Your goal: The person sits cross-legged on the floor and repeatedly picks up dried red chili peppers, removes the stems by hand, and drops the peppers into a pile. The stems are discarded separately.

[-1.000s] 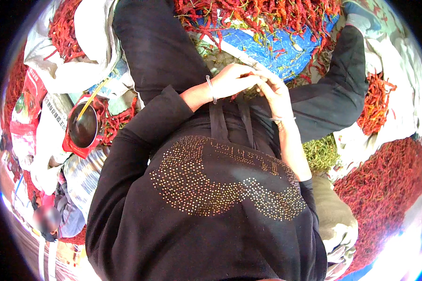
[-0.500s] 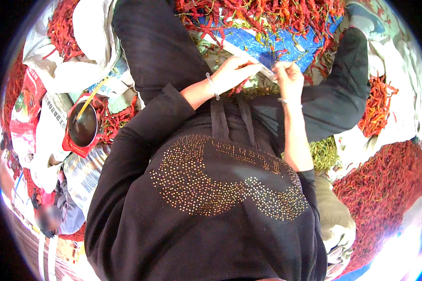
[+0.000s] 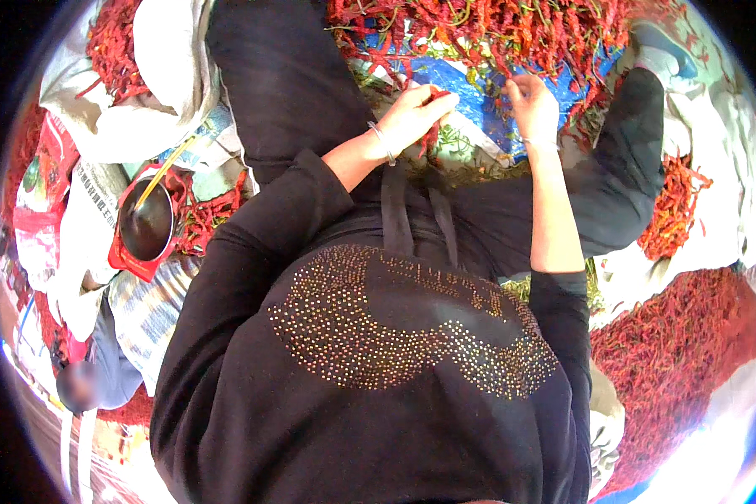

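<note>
My left hand (image 3: 417, 119) is closed, with red dried chili peppers (image 3: 431, 139) showing at its fingers and hanging below the palm. Farther right, my right hand (image 3: 535, 107) has its fingers pinched together at the near edge of a large heap of red chilies (image 3: 479, 25). A red chili meets those fingertips, but whether they grip it I cannot make out. Between and beyond the hands lies a blue sheet (image 3: 447, 82) with a white edge, strewn with green stems and bits.
My legs spread around the work spot. At left stand a dark bowl (image 3: 146, 220) with yellow sticks across it and a white sack (image 3: 172, 76). More chilies (image 3: 680, 361) lie at right beside pale sacking (image 3: 722, 176). Another person (image 3: 113, 361) is at lower left.
My hands have drawn apart. The right hand has moved away from me and rightward, up to the chili heap; the left shifted slightly, and red chilies now show in it.
</note>
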`<action>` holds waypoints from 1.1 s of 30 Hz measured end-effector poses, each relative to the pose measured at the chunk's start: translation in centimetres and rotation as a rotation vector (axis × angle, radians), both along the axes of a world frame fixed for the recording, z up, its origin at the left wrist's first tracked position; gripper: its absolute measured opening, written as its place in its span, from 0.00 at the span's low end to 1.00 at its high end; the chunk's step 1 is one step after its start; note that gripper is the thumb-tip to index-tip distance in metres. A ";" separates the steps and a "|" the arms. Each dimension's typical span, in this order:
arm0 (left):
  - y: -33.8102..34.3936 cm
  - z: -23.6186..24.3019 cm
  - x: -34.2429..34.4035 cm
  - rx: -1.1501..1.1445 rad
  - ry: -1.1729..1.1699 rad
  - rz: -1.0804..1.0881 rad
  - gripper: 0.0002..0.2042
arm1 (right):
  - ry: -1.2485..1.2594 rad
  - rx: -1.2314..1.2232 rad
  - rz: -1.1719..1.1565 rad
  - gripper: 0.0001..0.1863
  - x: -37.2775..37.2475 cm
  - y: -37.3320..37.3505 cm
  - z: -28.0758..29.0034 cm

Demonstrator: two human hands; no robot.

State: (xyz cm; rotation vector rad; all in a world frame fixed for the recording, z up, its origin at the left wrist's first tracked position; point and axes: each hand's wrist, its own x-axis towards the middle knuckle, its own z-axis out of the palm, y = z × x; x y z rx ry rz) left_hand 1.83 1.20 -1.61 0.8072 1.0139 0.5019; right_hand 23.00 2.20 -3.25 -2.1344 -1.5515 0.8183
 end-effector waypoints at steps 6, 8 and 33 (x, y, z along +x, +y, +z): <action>-0.8 0.3 0.9 0.053 -0.049 -0.044 0.10 | 0.717 -0.026 -0.117 0.03 -2.2 -5.3 3.0; -0.8 0.5 0.3 0.047 -0.053 -0.079 0.11 | 0.620 -0.045 -0.024 0.03 -4.4 -7.0 3.6; -0.3 -1.1 -0.2 0.156 0.003 0.260 0.10 | 0.847 0.216 -0.241 0.03 -1.9 1.6 1.3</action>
